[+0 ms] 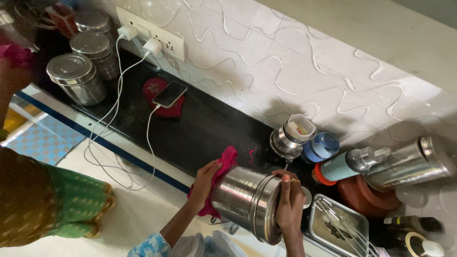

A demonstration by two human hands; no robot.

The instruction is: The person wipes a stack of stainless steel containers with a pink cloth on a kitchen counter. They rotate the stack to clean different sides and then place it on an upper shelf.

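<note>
A large steel canister [245, 200] lies tilted on its side at the front edge of the black counter [204, 128]. My left hand [205, 182] presses a pink cloth [223, 164] against the canister's base end. My right hand [290, 205] grips the canister's lidded end, fingers curled over the rim. A blue patterned sleeve [151, 246] covers my left forearm.
Three lidded steel tins [78, 76] stand at the counter's far left. A phone [169, 93] charges on a red cloth below a wall socket [152, 35]. Steel jars, a blue-capped bottle [322, 146], a teal flask [343, 164] and a tray with a whisk [340, 223] crowd the right. Another person in green [52, 200] stands left.
</note>
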